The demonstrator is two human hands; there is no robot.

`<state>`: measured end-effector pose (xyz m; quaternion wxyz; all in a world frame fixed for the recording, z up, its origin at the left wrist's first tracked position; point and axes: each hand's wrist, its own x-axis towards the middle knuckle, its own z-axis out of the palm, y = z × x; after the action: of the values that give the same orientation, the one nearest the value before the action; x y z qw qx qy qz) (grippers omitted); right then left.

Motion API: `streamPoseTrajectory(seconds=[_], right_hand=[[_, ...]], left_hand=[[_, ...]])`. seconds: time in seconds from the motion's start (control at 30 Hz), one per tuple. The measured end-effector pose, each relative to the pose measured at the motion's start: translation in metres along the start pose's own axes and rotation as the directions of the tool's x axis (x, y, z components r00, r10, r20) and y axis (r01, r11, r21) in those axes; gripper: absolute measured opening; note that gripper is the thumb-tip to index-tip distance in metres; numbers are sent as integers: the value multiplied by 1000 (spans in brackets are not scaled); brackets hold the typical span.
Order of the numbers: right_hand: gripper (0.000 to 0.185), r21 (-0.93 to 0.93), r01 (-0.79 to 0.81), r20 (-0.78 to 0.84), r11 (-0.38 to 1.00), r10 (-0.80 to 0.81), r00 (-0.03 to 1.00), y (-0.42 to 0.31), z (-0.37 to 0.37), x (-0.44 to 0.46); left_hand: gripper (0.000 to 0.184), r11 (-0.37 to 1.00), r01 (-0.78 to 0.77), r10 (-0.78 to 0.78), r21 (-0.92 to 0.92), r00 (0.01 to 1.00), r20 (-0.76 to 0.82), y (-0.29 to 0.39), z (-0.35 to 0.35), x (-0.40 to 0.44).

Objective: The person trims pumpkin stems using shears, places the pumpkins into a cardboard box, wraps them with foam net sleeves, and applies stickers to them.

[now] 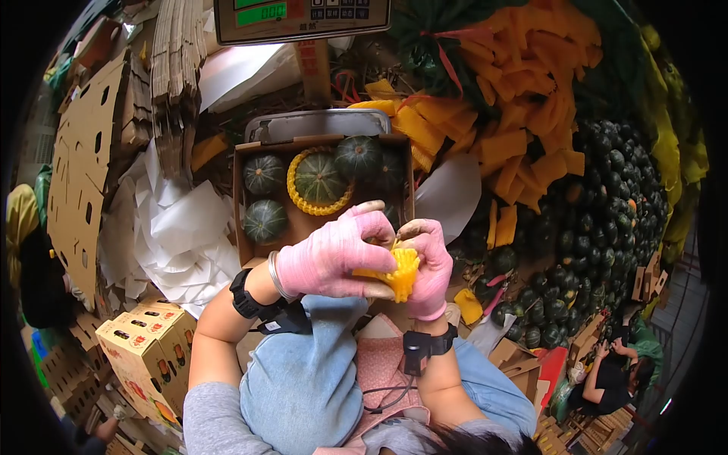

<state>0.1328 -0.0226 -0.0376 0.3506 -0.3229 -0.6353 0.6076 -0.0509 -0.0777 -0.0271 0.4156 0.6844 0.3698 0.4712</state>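
Note:
Both my hands wear pink gloves and meet over the near edge of an open cardboard box [240, 197]. My left hand [334, 254] is closed on a bunched yellow foam net sleeve [403, 277]. At the sleeve's other side, my right hand [426, 265] has its fingers curled around it. Inside the box sit several dark green squashes [265, 221]. One squash [318, 179] has a yellow foam net ring [294, 189] around it. My hands partly hide the box's near right corner.
A digital scale display [303, 17] stands beyond the box, whose metal platform [318, 123] shows behind it. Orange foam nets [531, 68] and a big heap of squashes [607, 220] lie right. White paper sheets [174, 227] and printed cartons [148, 353] are left. Another person [607, 379] sits lower right.

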Motion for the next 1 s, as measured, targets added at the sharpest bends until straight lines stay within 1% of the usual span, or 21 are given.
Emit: streamPoseTrajectory(seconds=[0.07,0.1,0.13,0.17,0.2,0.27,0.3,0.33,0.4,0.43,0.47,0.5,0.53,0.57,0.6,0.67,0.7,0.8,0.87,0.97,1.0], right_hand=[[17,-32,2,58,999,0,998,-2,-2,-5],[15,317,-83,185,945,25,983,-2,-5,-4],[14,613,-202,308,764,4,951,-2,-10,-3],[19,675,-448,439,586,170,883,-7,-18,-5],[26,676,-649,581,348,289,761,-12,-23,-8],[34,158,-773,708,614,476,523,1,-14,1],[37,14,-645,775,764,399,490,10,-22,16],[33,257,-571,631,779,312,710,12,-15,21],[29,533,-595,537,602,303,787,-11,-21,52],[27,440,-601,486,667,386,784,-14,-16,66],[25,340,-606,423,719,459,781,-13,-9,81],[23,39,-559,231,829,536,812,-9,-1,95],[22,-281,-507,24,815,534,845,-3,10,107],[21,-496,-387,-104,777,389,915,18,19,115],[22,-552,-329,-134,766,308,942,45,25,121],[22,-505,-293,-188,812,228,955,54,41,122],[23,-471,-196,-211,860,106,972,57,47,116],[18,-358,-78,-100,930,45,994,47,67,87],[15,-345,-43,-78,938,17,997,62,82,78],[15,-314,-41,-138,949,-3,990,59,90,83],[17,-299,-134,-165,945,87,982,58,91,87]], left_hand=[[19,914,305,-231,-266,933,278,8,-18,-2],[29,890,336,-191,-310,890,415,3,-21,-8],[29,868,359,-183,-343,874,451,2,-25,-13],[28,800,386,-274,-459,916,293,5,-25,-19],[27,725,382,-378,-573,916,133,8,-23,-25],[31,410,248,-696,-878,707,-125,1,-18,-28],[33,466,346,-670,-814,739,-69,6,-30,-22],[35,513,413,-682,-752,728,-65,7,-34,-17],[38,537,529,-717,-657,696,-26,-12,-43,-20],[38,519,580,-740,-628,673,11,-25,-50,-22],[30,607,598,-723,-524,689,-52,-33,-56,-20],[28,697,630,-709,-342,675,-204,-42,-62,-11],[26,740,657,-659,-143,667,-349,-54,-66,-3],[25,748,663,-612,-39,665,-428,-64,-64,7],[25,739,670,-557,67,664,-499,-78,-60,15],[24,832,555,-458,-29,657,-599,-106,-47,12],[23,835,541,-485,-96,644,-591,-97,-48,6],[18,824,426,-567,-374,588,-577,-53,-50,-22],[16,792,542,-592,-281,567,-573,-56,-54,-46],[15,850,434,-503,-299,499,-705,-80,-54,-57],[17,868,402,-473,-291,494,-729,-86,-54,-58]])
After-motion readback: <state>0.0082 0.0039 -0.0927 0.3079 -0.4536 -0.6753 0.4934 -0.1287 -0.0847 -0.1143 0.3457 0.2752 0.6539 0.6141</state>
